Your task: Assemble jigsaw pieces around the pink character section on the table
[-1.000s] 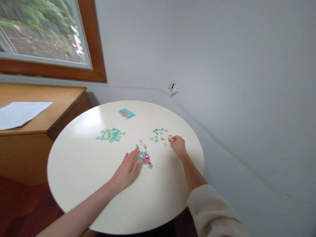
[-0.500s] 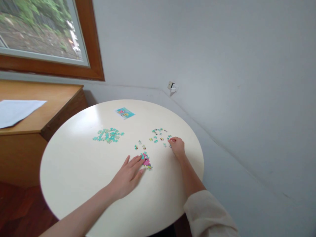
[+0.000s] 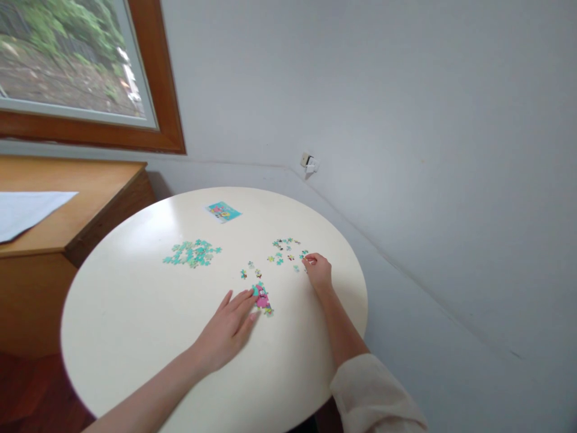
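The joined pink puzzle section [image 3: 262,298] lies on the desk [image 3: 135,319]; the left hand [image 3: 228,329], fingers loosely spread, touches its left edge. Right of it, the right hand [image 3: 321,275] pinches, contents unclear. Likely light, stiff, separable: best held by opposite edges.

Worktop [image 3: 135,337]: free room left of left hand [image 3: 231,322], this side of pile [image 3: 195,252]; also between forearms [image 3: 340,328], nearer than pink section [image 3: 262,299]. Gap between pile and card [image 3: 224,211]. In way: loose pieces [image 3: 279,261] beside right hand [image 3: 319,273].
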`<state>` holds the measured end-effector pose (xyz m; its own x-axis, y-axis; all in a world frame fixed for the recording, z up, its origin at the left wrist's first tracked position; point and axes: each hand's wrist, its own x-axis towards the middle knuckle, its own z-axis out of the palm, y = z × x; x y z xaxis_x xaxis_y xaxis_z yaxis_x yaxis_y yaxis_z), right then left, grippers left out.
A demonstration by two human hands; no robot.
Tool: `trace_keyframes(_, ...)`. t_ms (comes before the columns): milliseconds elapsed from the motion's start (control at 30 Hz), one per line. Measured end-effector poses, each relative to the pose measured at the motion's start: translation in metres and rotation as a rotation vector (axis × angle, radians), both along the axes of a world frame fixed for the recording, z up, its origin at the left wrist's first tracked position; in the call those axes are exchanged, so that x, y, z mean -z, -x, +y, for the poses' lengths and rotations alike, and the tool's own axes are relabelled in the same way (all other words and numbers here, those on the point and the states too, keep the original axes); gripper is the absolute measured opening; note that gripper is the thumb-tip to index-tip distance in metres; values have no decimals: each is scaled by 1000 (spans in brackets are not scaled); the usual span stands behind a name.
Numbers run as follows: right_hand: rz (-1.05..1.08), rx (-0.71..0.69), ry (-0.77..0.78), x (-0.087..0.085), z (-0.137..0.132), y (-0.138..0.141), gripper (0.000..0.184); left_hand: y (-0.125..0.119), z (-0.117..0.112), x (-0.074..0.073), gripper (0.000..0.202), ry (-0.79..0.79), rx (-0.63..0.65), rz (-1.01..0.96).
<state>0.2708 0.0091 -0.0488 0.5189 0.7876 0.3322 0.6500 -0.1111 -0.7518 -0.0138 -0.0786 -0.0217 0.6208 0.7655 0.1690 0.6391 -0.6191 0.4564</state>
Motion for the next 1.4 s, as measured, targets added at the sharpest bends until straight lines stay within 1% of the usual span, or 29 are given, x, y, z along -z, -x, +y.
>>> trace_keyframes(167, 105, -9, -24, 0, -1, 2, 7, 1, 0, 2, 44, -37, -5, -14)
trace_keyframes(400, 217, -47, -101, -1, -2, 4, 12, 0, 0, 0, 46, 11, -14, 22)
trace_keyframes(467, 199, -59, -125, -1, -3, 4, 17, 0, 0, -1, 47, 18, -13, 23)
trace_keyframes(600, 98, -67, -164, -2, -6, 4, 29, 1, 0, -1, 46, 10, -19, 17)
trace_keyframes(733, 78, -52, -179, -6, -8, 3, 31, 1, 0, 1, 45, -17, -26, 10)
trace_keyframes(833, 179, -54, -196, -6, -8, 3, 28, 2, 0, 3, 45, -38, -26, 5)
trace_keyframes(933, 311, -64, -211, -5, -8, 4, 32, 2, 0, 4, 43, -47, -26, -4)
trace_keyframes(1067, 408, -70, -218, -3, -8, 5, 36, 2, 0, 3, 43, -45, -25, -21)
trace_keyframes(1233, 479, -66, -202, -5, -8, 5, 37, 2, 0, 1, 43, -17, -26, -14)
trace_keyframes(1400, 467, -69, -169, -7, -9, 5, 35, 2, 0, 1, 42, -38, -25, -31)
